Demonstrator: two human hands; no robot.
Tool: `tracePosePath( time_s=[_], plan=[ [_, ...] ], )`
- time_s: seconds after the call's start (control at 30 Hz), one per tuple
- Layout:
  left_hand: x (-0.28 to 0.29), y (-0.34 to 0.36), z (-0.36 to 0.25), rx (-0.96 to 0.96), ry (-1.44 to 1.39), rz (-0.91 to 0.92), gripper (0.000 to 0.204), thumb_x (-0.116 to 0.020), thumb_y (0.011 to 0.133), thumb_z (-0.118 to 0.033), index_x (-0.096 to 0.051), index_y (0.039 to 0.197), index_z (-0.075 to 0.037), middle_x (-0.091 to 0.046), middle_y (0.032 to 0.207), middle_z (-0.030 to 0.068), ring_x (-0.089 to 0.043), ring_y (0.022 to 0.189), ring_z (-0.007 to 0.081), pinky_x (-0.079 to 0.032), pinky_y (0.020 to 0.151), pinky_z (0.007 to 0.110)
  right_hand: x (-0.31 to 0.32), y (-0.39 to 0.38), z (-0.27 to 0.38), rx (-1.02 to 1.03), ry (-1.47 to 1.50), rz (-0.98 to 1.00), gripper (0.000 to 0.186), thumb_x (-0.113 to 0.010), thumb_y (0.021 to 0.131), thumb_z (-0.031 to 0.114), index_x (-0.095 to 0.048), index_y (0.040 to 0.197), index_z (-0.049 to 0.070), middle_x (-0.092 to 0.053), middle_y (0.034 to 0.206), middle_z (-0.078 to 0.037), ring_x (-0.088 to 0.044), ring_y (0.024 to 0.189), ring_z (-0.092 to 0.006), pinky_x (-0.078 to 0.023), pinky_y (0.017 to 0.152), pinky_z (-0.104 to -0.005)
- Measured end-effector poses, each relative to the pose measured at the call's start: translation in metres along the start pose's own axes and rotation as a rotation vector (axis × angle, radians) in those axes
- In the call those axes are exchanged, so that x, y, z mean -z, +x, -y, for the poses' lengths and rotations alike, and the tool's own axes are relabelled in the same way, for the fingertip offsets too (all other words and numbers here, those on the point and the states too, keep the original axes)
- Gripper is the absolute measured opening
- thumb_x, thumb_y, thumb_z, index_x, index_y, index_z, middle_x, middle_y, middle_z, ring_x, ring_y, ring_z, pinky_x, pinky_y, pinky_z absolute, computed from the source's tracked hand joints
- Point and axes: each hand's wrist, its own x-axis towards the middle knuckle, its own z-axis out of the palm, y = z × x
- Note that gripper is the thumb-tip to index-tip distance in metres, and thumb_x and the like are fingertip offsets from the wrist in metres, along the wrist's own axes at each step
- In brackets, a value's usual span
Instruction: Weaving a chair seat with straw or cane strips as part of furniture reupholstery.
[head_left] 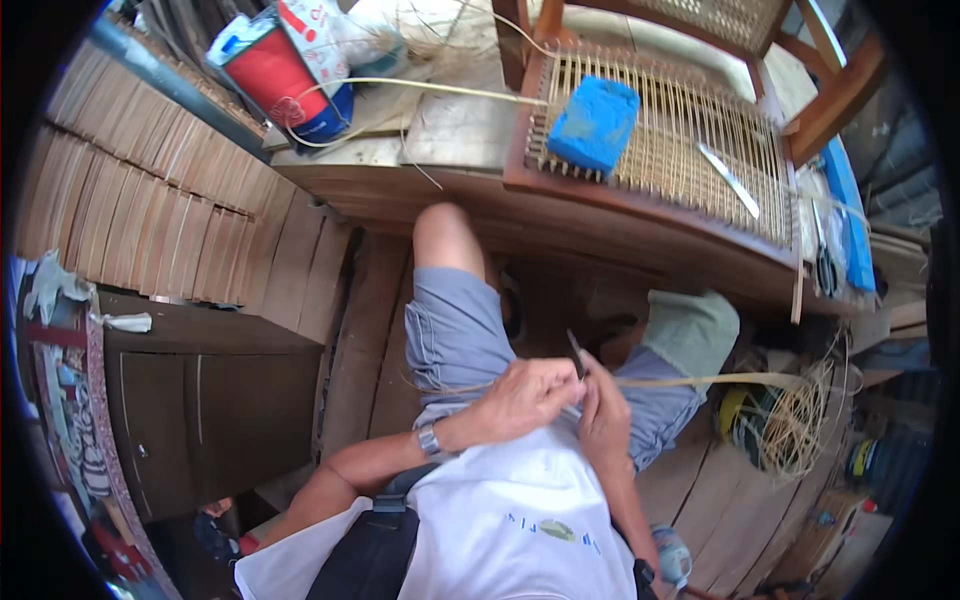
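My left hand (pixel 525 398), with a metal watch at its wrist, is closed in a pinch over my lap. Against its fingertips sits my right hand (pixel 605 415), also closed, with a thin, dark, knife-like tool (pixel 575 350) pointing up from its fingers. A pale cane strip (pixel 670 381) passes through both hands. One end trails left across my thigh; the other runs right to a loose coil of cane (pixel 800 430). The fingers hide where the tool and strip meet.
Ahead, a wooden chair frame (pixel 520 150) with a half-woven cane seat lies on a bench. On it are a blue block (pixel 594 124) and a white blade (pixel 728 180). Scissors (pixel 825 270) hang at its right. A red-and-blue bucket (pixel 285 85) stands left; a dark cabinet (pixel 225 410) is beside me.
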Motion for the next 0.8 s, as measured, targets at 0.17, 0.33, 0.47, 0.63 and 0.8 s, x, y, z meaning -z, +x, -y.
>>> tracePosePath(
  time_s=[0.17, 0.33, 0.47, 0.63, 0.8],
  plan=[
    [0.057, -0.061, -0.069, -0.274, -0.028, 0.112, 0.020, -0.062, 0.098, -0.021, -0.063, 0.089, -0.003, -0.058, 0.069, 0.0042, -0.055, 0.065, 0.0090, -0.047, 0.062, 0.031, 0.010, 0.017, -0.013, -0.174, -0.001, -0.082, 0.034, -0.046, 0.105, 0.019, -0.061, 0.130, 0.002, -0.068, 0.117, -0.023, -0.067, 0.102, -0.0416, -0.052, 0.088, -0.0428],
    [0.065, 0.018, -0.054, -0.491, 0.383, -0.114, 0.043, -0.076, 0.088, -0.021, -0.058, 0.122, -0.001, -0.068, 0.107, 0.0150, -0.068, 0.099, 0.0276, -0.052, 0.084, 0.038, 0.019, 0.018, 0.023, -0.250, -0.098, 0.336, 0.030, -0.051, 0.103, 0.028, -0.063, 0.123, 0.011, -0.066, 0.098, -0.029, -0.063, 0.094, -0.0482, -0.049, 0.079, -0.0525],
    [0.049, 0.046, -0.043, -0.384, 0.343, 0.526, 0.031, -0.066, 0.093, -0.022, -0.063, 0.114, 0.000, -0.070, 0.100, 0.0167, -0.068, 0.096, 0.0332, -0.052, 0.082, 0.040, 0.021, 0.017, 0.021, -0.211, -0.190, 0.446, 0.032, -0.051, 0.102, 0.032, -0.063, 0.120, 0.009, -0.066, 0.096, -0.029, -0.063, 0.089, -0.0482, -0.048, 0.076, -0.0546],
    [0.081, 0.042, -0.066, -0.275, 0.002, 0.275, 0.016, -0.060, 0.098, -0.013, -0.070, 0.098, 0.000, -0.072, 0.082, 0.0098, -0.070, 0.073, 0.0173, -0.054, 0.069, 0.031, 0.033, 0.023, 0.043, -0.215, -0.180, 0.478, 0.045, -0.056, 0.099, 0.037, -0.060, 0.135, 0.010, -0.069, 0.103, -0.027, -0.065, 0.098, -0.0462, -0.051, 0.085, -0.0482],
    [0.190, 0.030, -0.131, -0.837, -0.058, -0.775, 0.024, -0.054, 0.104, -0.020, -0.067, 0.102, 0.001, -0.071, 0.081, 0.0066, -0.059, 0.062, 0.0091, -0.048, 0.063, 0.024, 0.048, 0.027, 0.027, -0.450, -0.074, 0.383, 0.047, -0.061, 0.097, 0.035, -0.060, 0.135, 0.007, -0.071, 0.100, -0.026, -0.070, 0.095, -0.0390, -0.052, 0.084, -0.0409]
  ],
)
